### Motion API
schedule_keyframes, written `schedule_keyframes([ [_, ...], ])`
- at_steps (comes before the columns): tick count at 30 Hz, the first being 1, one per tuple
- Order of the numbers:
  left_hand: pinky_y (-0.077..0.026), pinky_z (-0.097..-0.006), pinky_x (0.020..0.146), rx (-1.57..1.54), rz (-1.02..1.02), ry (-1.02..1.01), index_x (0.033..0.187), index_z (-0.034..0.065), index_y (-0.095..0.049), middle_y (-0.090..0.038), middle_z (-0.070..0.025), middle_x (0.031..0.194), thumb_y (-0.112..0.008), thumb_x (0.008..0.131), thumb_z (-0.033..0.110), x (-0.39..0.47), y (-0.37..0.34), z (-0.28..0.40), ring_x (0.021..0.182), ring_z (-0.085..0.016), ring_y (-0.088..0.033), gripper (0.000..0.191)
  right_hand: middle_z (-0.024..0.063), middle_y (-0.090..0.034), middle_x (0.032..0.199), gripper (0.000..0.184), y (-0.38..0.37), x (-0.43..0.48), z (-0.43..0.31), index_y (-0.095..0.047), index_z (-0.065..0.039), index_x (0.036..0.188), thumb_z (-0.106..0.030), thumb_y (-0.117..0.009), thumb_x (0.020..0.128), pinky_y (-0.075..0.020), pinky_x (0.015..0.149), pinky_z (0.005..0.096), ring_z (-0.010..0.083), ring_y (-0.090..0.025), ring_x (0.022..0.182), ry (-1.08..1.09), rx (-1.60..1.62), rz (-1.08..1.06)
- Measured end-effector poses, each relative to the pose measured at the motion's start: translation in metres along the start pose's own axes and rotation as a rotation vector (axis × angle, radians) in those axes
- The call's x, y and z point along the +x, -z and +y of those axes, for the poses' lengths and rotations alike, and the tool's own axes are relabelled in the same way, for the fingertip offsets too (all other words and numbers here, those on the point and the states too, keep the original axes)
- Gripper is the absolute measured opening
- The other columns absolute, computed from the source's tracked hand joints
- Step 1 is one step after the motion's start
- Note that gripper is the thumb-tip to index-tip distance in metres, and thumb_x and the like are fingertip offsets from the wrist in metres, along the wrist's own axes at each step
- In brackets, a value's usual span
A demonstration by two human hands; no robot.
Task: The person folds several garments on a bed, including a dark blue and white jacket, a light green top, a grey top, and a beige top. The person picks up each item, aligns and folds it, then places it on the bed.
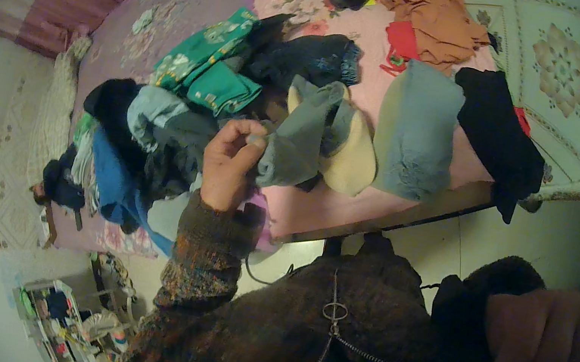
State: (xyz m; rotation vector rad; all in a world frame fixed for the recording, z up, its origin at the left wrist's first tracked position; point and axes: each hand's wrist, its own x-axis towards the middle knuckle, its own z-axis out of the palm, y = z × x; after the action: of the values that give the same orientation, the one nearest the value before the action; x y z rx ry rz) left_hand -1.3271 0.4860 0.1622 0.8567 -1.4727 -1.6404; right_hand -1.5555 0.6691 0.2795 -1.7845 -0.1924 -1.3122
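My left hand (232, 163) reaches over the front of the bed and pinches the edge of a grey piece of clothing (295, 147) between thumb and fingers. Under and beside it lies a pale yellow cloth item (350, 156). To the right is a folded grey-blue garment (419, 128), and beyond that a black garment (500, 130) hangs over the bed's edge. My right hand (538, 349) is blurred, close to the camera at the lower right, with its fingers bent down; whether it holds anything is hidden.
Green patterned clothes (211, 64) and dark jeans (310, 61) lie behind my left hand. A heap with a blue garment (114, 180) is at the left. An orange garment (438, 19) lies at the far right of the bed (331, 211). A cluttered rack (53, 322) stands lower left.
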Motion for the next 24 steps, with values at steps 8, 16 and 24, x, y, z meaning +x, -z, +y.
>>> schedule_keyframes([
  [8,-0.039,-0.0205,0.072,0.037,-0.052,0.077,0.096,0.0029,-0.056,-0.055,0.0003,0.088,-0.055,0.082,0.004,0.011,-0.012,-0.005,0.079,-0.007,-0.049,0.014,0.011,-0.059,0.088,0.025,0.002,-0.018,-0.024,-0.058,-0.003,0.102,-0.013,-0.06,0.08,-0.048,0.071,0.031,0.0197,-0.058,0.078,0.001,-0.081,0.076],
  [16,-0.039,-0.0208,0.072,-0.034,-0.028,0.068,0.097,0.0028,-0.056,-0.054,0.0005,0.089,-0.056,0.082,0.004,0.012,-0.015,-0.01,0.079,-0.008,-0.049,0.015,0.008,-0.057,0.088,0.03,0.012,-0.027,-0.02,-0.056,-0.003,0.106,-0.011,-0.062,0.078,-0.0476,0.071,0.0285,0.0169,-0.057,0.079,-0.085,-0.125,0.131],
  [24,-0.038,-0.0198,0.073,0.019,0.001,0.056,0.097,0.0037,-0.056,-0.055,0.0015,0.088,-0.058,0.083,0.006,0.012,-0.013,-0.008,0.08,-0.007,-0.049,0.015,0.0051,-0.056,0.088,0.035,0.029,-0.037,0.008,-0.055,-0.003,0.111,-0.009,-0.063,0.077,-0.0473,0.071,0.026,0.0141,-0.056,0.08,-0.411,-0.464,0.703],
])
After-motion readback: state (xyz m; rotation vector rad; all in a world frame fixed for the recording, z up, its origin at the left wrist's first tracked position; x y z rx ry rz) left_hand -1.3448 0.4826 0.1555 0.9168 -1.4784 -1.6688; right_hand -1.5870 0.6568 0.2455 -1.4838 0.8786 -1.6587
